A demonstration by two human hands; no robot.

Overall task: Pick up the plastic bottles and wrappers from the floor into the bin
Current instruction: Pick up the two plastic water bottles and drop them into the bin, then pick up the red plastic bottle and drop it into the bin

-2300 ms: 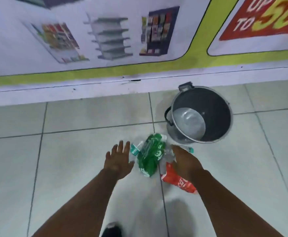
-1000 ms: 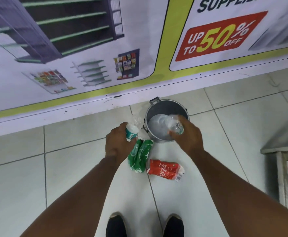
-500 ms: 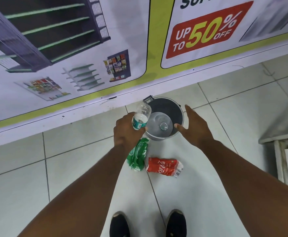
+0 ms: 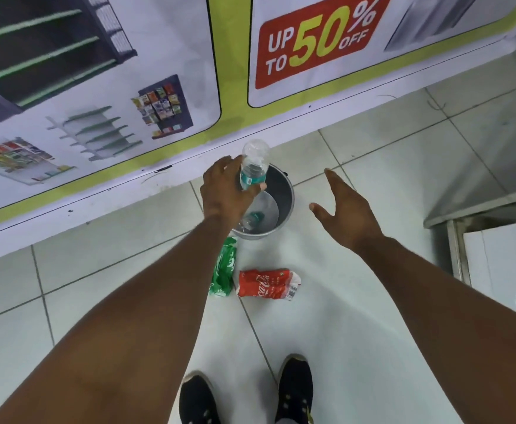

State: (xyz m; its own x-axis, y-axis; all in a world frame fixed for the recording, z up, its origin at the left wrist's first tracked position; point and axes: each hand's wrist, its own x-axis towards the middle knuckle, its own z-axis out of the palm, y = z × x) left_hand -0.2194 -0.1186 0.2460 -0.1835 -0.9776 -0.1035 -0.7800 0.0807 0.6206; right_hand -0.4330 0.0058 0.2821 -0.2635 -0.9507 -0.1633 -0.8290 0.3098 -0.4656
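My left hand [image 4: 223,191] grips a clear plastic bottle [image 4: 254,162] with a teal label, held over the left side of the grey metal bin [image 4: 285,191]. A second clear bottle [image 4: 252,218] lies at the bottom of the bin. My right hand [image 4: 347,209] hovers to the right of the bin, fingers spread, holding nothing. On the tiled floor just in front of the bin lie a green wrapper [image 4: 224,266], partly hidden by my left forearm, and a red Coca-Cola wrapper [image 4: 266,284].
A wall with a printed banner [image 4: 128,87] stands right behind the bin. A metal-framed white unit [image 4: 495,249] sits at the right. My two black shoes [image 4: 293,390] stand on the floor below the wrappers.
My right hand dropped its bottle into the bin and pulled away to the right, open. My left hand carried its bottle from beside the bin to above it.
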